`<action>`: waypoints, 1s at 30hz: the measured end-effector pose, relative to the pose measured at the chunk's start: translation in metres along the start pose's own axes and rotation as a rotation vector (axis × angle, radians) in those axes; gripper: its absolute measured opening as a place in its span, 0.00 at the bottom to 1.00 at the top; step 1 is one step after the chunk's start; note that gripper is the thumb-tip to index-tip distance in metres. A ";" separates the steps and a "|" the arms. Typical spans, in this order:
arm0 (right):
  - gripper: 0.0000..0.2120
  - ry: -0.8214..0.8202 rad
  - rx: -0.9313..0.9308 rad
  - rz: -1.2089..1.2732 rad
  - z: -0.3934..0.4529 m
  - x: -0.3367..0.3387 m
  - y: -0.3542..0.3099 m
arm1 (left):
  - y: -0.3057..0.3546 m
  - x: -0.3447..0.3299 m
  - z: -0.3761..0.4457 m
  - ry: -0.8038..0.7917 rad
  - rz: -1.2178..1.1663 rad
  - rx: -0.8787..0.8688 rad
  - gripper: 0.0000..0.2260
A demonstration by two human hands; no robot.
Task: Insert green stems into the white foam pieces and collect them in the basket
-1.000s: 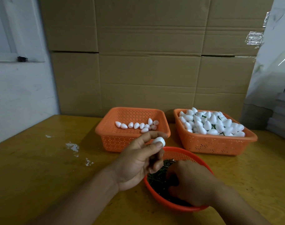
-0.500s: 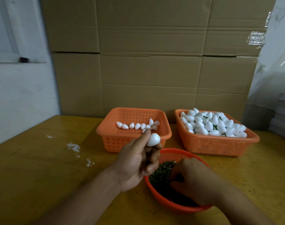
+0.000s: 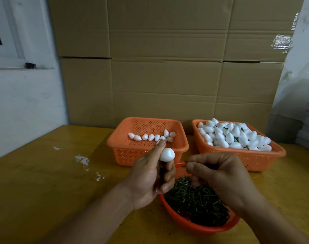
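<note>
Left hand [image 3: 150,176] pinches foam piece [image 3: 167,155]; right hand [image 3: 220,175] grip curled, contents hidden.

Could not tell what the right hand [image 3: 218,175] pinched, too small. Round basket [image 3: 194,224] rim partly hidden behind both hands; stems [image 3: 194,199] covered in part. Forearms cut off below.

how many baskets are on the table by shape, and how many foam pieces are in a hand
Square orange baskets: 2, the left basket and the right basket
Round red basket holding the green stems: 1
Foam piece pinched in the left hand: 1
Total: 3 baskets, 1 held foam piece
</note>
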State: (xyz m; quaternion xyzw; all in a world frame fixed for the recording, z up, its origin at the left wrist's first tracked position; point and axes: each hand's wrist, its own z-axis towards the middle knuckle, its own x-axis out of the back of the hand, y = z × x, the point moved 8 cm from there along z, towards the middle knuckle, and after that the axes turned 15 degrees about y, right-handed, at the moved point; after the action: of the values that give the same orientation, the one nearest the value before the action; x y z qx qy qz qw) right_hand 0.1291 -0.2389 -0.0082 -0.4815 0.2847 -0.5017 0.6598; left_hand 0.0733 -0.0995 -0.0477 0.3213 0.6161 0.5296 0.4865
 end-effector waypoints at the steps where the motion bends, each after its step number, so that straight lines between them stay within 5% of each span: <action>1: 0.07 0.010 -0.019 0.089 -0.001 -0.001 -0.002 | 0.000 0.000 0.000 0.004 0.008 -0.003 0.26; 5: 0.08 0.023 -0.012 0.266 -0.006 -0.006 -0.012 | 0.000 0.000 0.000 0.021 0.049 -0.028 0.26; 13: 0.07 -0.040 0.017 0.221 -0.011 -0.013 -0.015 | 0.006 -0.004 -0.005 0.013 0.104 -0.091 0.23; 17: 0.07 -0.038 0.026 0.196 -0.010 -0.011 -0.015 | 0.004 -0.003 -0.003 0.030 0.093 -0.087 0.32; 21: 0.07 -0.035 0.054 0.172 -0.010 -0.011 -0.016 | 0.008 -0.004 -0.005 0.029 0.155 -0.127 0.26; 30: 0.03 -0.023 0.336 -0.229 -0.021 -0.012 -0.032 | 0.012 -0.003 -0.005 0.050 0.221 -0.210 0.28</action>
State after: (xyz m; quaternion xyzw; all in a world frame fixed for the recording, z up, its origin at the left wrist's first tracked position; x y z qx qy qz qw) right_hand 0.0943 -0.2359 0.0125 -0.3996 0.1331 -0.6084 0.6727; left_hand 0.0680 -0.1007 -0.0352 0.3211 0.5302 0.6493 0.4406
